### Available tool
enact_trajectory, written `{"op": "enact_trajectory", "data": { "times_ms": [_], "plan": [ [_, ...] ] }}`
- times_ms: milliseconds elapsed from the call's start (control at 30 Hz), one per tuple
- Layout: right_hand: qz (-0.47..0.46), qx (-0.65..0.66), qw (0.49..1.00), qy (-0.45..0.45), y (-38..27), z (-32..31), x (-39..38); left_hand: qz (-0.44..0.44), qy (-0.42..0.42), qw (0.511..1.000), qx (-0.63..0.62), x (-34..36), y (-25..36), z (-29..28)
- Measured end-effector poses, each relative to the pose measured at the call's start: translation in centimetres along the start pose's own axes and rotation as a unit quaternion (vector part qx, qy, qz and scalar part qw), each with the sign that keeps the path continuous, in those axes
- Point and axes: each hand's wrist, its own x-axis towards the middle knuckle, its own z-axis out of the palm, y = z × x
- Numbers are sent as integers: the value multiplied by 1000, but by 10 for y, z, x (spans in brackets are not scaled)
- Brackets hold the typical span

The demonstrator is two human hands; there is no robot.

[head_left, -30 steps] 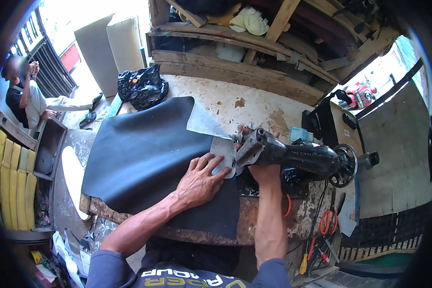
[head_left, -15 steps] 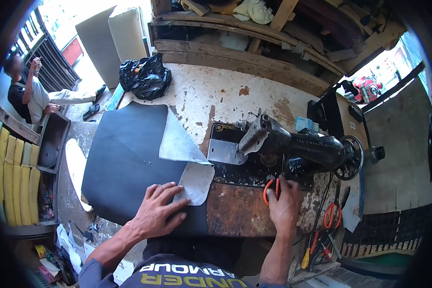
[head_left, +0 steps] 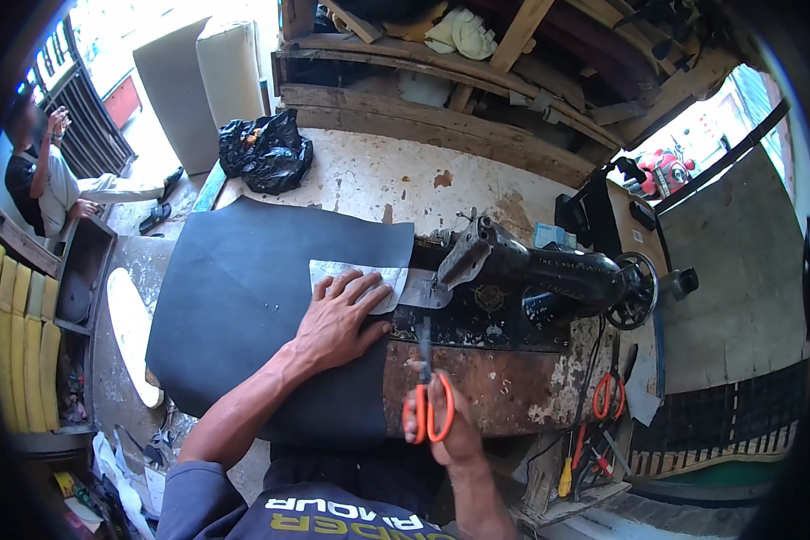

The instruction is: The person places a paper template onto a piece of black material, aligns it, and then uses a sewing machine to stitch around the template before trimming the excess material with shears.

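My left hand (head_left: 340, 315) rests with fingers bent but apart on a small whitish piece (head_left: 389, 277) lying over a large dark grey, leather-like sheet (head_left: 234, 297). My right hand (head_left: 461, 436) grips orange-handled scissors (head_left: 446, 405), blades pointing away from me beside the sheet's right edge, below the metal plate of a black sewing machine (head_left: 558, 274). The machine's arm and handwheel extend to the right, and the whitish piece reaches its plate.
A black plastic bag (head_left: 265, 153) sits behind the sheet. A wooden shelf (head_left: 441, 117) spans the back. More scissors (head_left: 608, 396) and tools hang at the bench's right edge. At far left a person (head_left: 45, 180) sits near stacked yellow foam (head_left: 22, 342).
The sheet's turned-up pale corner now lies flat. My left hand has shifted upward since half a second ago. My right hand picked up the scissors and moved leftward, toward me.
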Motion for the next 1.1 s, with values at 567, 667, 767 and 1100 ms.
{"op": "enact_trajectory", "data": {
  "times_ms": [567, 667, 767, 1100],
  "plan": [
    [-141, -296, 943, 59, 16, 0, 9, -25, -46, 999, 16, -54, -17, -23],
    [-94, -288, 952, 40, 11, -6, 9, -21, -45, 998, 27, -61, -13, -34],
    [-102, -341, 934, 31, 4, 0, 22, -56, -43, 997, 37, -55, -5, -40],
    [8, -124, 989, -79, 1, 15, 22, -213, -4, 910, -355, 3, -8, -20]
  ]
}}
